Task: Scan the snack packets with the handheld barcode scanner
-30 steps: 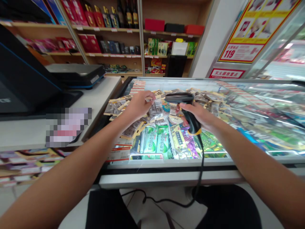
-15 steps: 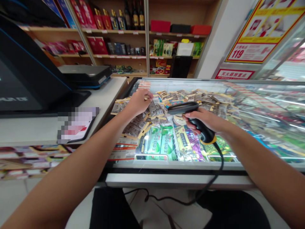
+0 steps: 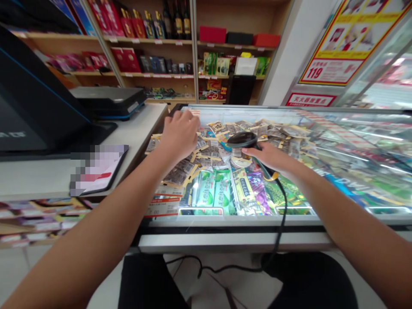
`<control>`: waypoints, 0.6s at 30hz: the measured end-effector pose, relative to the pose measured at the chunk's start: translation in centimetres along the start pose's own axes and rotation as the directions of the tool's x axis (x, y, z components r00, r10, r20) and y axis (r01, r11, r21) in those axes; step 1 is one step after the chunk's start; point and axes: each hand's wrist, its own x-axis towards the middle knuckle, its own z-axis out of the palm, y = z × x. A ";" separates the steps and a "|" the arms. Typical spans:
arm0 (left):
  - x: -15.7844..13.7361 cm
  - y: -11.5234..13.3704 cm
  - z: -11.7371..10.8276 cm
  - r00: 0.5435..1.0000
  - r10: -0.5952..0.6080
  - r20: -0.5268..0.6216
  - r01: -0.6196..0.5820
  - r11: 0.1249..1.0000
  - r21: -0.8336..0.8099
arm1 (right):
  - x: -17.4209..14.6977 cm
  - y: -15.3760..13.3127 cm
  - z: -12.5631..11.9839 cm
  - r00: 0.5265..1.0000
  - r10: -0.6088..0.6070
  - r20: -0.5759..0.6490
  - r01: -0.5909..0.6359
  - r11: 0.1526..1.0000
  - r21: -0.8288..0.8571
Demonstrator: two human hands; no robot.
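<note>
My right hand (image 3: pixel 268 155) is wrapped round the handle of a black barcode scanner (image 3: pixel 242 139), its head pointing left above the packets. A black cable runs from the handle down over the freezer's front edge. My left hand (image 3: pixel 180 132) is over the left part of a spread of small snack packets (image 3: pixel 183 169), its back toward me. Its fingers are curled with the tips hidden, so whatever they hold cannot be made out. The packets, brown and clear with cream edges, lie on the freezer's glass top (image 3: pixel 254 112).
Green ice-pop packs (image 3: pixel 206 191) show through the glass. Price labels (image 3: pixel 164 206) are at the front left. On the left counter (image 3: pixel 141 128) are a phone (image 3: pixel 103 171), partly pixelated, a black screen unit (image 3: pixel 35 116) and a flat black device (image 3: pixel 106 101). Shelves of boxes and bottles stand behind.
My left hand has moved left and turned so that its back faces me. The scanner head has swung to point farther away, and its cable has shifted left.
</note>
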 end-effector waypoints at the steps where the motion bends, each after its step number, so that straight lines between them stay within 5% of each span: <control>1: -0.5 1.1 -0.2 0.990 0.136 0.042 -0.136 0.991 -0.007 | 0.1 0.1 0.0 1.000 0.009 0.010 -0.010 1.000 0.029; 3: -1.6 3.5 0.0 0.887 0.431 0.166 -0.424 0.903 -0.075 | 0.3 0.1 0.0 0.999 0.024 0.031 -0.028 0.994 0.110; 5: -2.9 5.7 0.8 0.779 0.591 0.210 -0.580 0.806 -0.115 | 0.3 0.2 -0.1 0.999 0.030 0.031 -0.035 0.985 0.171; 9: -4.4 8.1 3.0 0.772 0.606 0.193 -0.606 0.793 -0.066 | 0.2 0.1 -0.7 0.999 0.046 0.003 -0.045 0.972 0.230; 14: -4.3 8.3 3.8 0.772 0.605 0.196 -0.611 0.791 -0.035 | -0.1 0.5 -1.8 0.971 0.053 0.233 -0.147 0.902 0.407; 18: -4.3 8.2 3.7 0.773 0.601 0.206 -0.609 0.793 -0.029 | -0.2 0.5 -2.1 0.957 0.062 0.284 -0.177 0.899 0.401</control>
